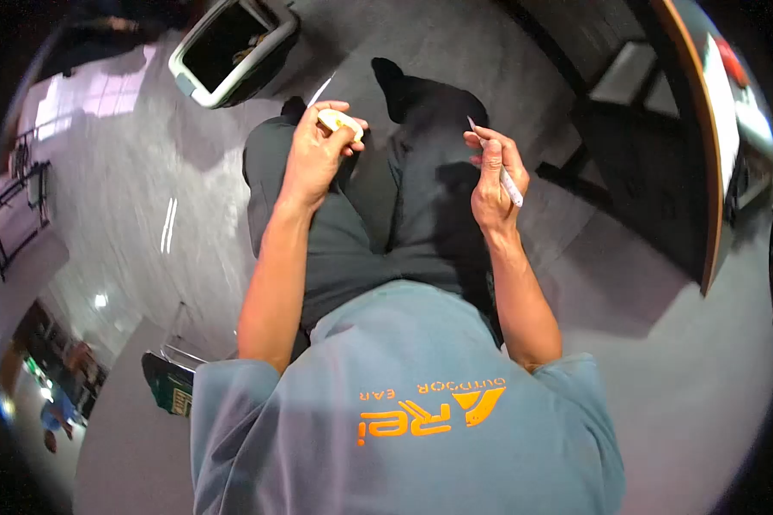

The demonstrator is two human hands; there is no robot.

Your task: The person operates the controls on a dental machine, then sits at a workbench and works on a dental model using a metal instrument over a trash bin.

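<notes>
My left hand [318, 154] is closed around a small pale cream, rounded piece [346, 125] with a yellow-green mark on it; the thumb presses on its face. A thin white pointed stick [321, 90] juts up from behind those fingers, its lower end hidden. In my right hand [498, 176], a slim pen-like tool [512, 188] with a whitish, speckled handle is pinched between thumb and fingers. Its narrow dark tip [471, 124] points up and to the left, apart from the cream piece. Both hands are raised above my dark trousers [352, 240].
A bin with a pale rim [223, 90] stands on the grey floor beyond my left hand, with some bits inside. To the right is a table with a wooden edge [704, 154] and dark legs. A dark green bag-like item [167, 382] lies at lower left.
</notes>
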